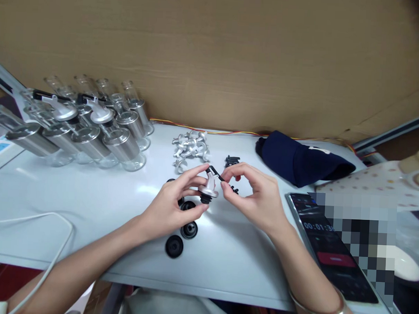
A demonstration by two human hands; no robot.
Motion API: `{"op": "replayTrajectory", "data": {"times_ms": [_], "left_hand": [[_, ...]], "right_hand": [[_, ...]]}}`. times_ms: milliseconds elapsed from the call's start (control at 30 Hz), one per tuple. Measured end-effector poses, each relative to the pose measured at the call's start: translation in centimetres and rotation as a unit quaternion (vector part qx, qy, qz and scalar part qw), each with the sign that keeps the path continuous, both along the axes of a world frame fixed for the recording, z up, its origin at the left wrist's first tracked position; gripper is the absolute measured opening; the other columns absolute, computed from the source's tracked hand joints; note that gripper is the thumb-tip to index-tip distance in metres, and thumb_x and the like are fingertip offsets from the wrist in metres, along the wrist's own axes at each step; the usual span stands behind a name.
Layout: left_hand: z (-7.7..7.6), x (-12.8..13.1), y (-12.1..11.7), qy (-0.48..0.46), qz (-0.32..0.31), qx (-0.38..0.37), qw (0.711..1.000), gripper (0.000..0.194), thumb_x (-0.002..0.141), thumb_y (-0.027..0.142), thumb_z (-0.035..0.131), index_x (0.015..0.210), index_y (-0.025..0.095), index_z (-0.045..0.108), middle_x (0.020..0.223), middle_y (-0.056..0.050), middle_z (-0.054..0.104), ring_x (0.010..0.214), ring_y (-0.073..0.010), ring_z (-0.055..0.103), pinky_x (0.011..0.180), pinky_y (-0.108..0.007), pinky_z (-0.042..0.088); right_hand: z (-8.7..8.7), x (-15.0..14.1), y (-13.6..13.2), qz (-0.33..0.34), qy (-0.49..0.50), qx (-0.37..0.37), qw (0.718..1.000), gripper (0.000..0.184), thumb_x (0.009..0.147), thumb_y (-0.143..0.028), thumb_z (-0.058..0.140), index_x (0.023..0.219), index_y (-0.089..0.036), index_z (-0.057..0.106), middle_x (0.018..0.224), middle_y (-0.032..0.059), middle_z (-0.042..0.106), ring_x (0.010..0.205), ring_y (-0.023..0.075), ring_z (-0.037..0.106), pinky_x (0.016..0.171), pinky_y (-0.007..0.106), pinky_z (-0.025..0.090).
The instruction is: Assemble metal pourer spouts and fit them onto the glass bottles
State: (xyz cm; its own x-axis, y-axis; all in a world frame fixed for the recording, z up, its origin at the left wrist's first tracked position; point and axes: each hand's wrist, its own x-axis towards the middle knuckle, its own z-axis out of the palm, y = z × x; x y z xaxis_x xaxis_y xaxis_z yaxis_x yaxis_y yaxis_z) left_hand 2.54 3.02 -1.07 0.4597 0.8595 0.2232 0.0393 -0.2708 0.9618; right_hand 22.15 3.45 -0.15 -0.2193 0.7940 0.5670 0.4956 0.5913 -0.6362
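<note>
Over the middle of the table, my left hand (174,202) grips a silver pour spout (210,188) with a ribbed black stopper at its base. A slim black lever (216,174) slants across the spout's top, its lower right end pinched between the thumb and finger of my right hand (254,191). Below and behind my left hand lie several round black stoppers (174,246), some partly covered by it. Beyond the hands sits a pile of silver spout pieces (192,146). Small black levers (233,161) lie behind my right hand, which hides part of them.
Glass bottles with metal sleeves (123,141) crowd the left; two carry finished-looking pour spouts (101,113). A dark blue cap (293,156) lies back right, near a phone (325,241) showing a timer. A white cable (63,220) crosses the left front, by my forearm.
</note>
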Motion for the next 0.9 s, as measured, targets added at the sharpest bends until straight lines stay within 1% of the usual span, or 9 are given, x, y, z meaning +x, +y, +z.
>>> {"op": "replayTrajectory", "data": {"times_ms": [67, 167, 267, 333, 433, 600, 700, 900], "left_hand": [[0.03, -0.04, -0.01, -0.005, 0.006, 0.004, 1.0, 0.064, 0.077, 0.01, 0.064, 0.137, 0.025, 0.045, 0.106, -0.003, 0.064, 0.1, -0.0134, 0.065, 0.093, -0.024, 0.053], [0.0, -0.08, 0.07, -0.019, 0.022, 0.009, 1.0, 0.063, 0.077, 0.011, 0.067, 0.135, 0.025, 0.047, 0.106, -0.004, 0.066, 0.104, -0.0154, 0.065, 0.096, -0.026, 0.052], [-0.2, -0.1, 0.25, -0.025, 0.033, 0.01, 0.999, 0.063, 0.076, 0.013, 0.07, 0.134, 0.024, 0.048, 0.106, -0.004, 0.068, 0.104, -0.017, 0.065, 0.098, -0.029, 0.052], [-0.39, -0.14, 0.35, -0.023, 0.04, 0.007, 0.999, 0.063, 0.076, 0.013, 0.072, 0.134, 0.023, 0.049, 0.107, -0.005, 0.069, 0.105, -0.0181, 0.065, 0.099, -0.031, 0.052], [-0.62, -0.22, 0.43, -0.021, 0.041, -0.003, 0.999, 0.064, 0.075, 0.015, 0.073, 0.134, 0.023, 0.049, 0.109, -0.005, 0.07, 0.106, -0.0191, 0.065, 0.099, -0.032, 0.052], [-0.58, -0.26, 0.43, -0.021, 0.015, -0.022, 0.999, 0.066, 0.076, 0.017, 0.073, 0.136, 0.025, 0.048, 0.114, -0.005, 0.07, 0.101, -0.0192, 0.068, 0.097, -0.033, 0.054], [-0.42, -0.26, 0.49, -0.023, 0.005, -0.021, 1.0, 0.066, 0.077, 0.017, 0.072, 0.137, 0.025, 0.048, 0.114, -0.005, 0.07, 0.101, -0.0193, 0.068, 0.098, -0.034, 0.054], [-0.38, -0.33, 0.49, -0.022, 0.013, -0.027, 0.999, 0.066, 0.075, 0.019, 0.075, 0.136, 0.024, 0.05, 0.111, -0.004, 0.071, 0.103, -0.0201, 0.067, 0.098, -0.034, 0.053]], "right_hand": [[0.06, -0.06, -0.11, 0.023, 0.008, -0.005, 1.0, 0.016, 0.08, -0.014, 0.061, 0.095, -0.019, 0.061, 0.082, 0.003, 0.065, 0.074, 0.0161, 0.06, 0.068, 0.029, 0.049], [0.07, -0.16, -0.21, 0.059, 0.012, 0.002, 0.998, 0.031, 0.08, -0.022, 0.068, 0.11, -0.019, 0.062, 0.087, 0.0041, 0.065, 0.078, 0.0177, 0.061, 0.072, 0.031, 0.05], [-0.09, -0.26, -0.19, 0.061, 0.012, 0.003, 0.998, 0.039, 0.079, -0.03, 0.074, 0.115, -0.02, 0.063, 0.088, 0.0047, 0.067, 0.078, 0.0184, 0.063, 0.074, 0.032, 0.051], [-0.23, -0.33, -0.14, 0.054, 0.017, -0.005, 0.998, 0.041, 0.079, -0.033, 0.075, 0.116, -0.02, 0.064, 0.088, 0.005, 0.068, 0.077, 0.0182, 0.064, 0.074, 0.032, 0.052], [-0.33, -0.4, -0.09, 0.053, 0.033, -0.02, 0.998, 0.04, 0.079, -0.035, 0.075, 0.115, -0.021, 0.065, 0.086, 0.0047, 0.069, 0.075, 0.018, 0.063, 0.072, 0.033, 0.053], [-0.28, -0.48, -0.12, 0.037, 0.08, -0.066, 0.994, 0.035, 0.074, -0.039, 0.078, 0.101, -0.018, 0.07, 0.077, 0.004, 0.069, 0.068, 0.0173, 0.062, 0.067, 0.033, 0.053], [-0.25, -0.56, -0.21, 0.039, 0.101, -0.088, 0.99, 0.032, 0.073, -0.039, 0.079, 0.095, -0.017, 0.071, 0.073, 0.0029, 0.068, 0.064, 0.0165, 0.062, 0.063, 0.032, 0.052], [-0.24, -0.57, -0.34, 0.05, 0.109, -0.071, 0.99, 0.027, 0.074, -0.033, 0.08, 0.094, -0.018, 0.072, 0.073, 0.0019, 0.069, 0.062, 0.0153, 0.062, 0.062, 0.03, 0.051]]}}
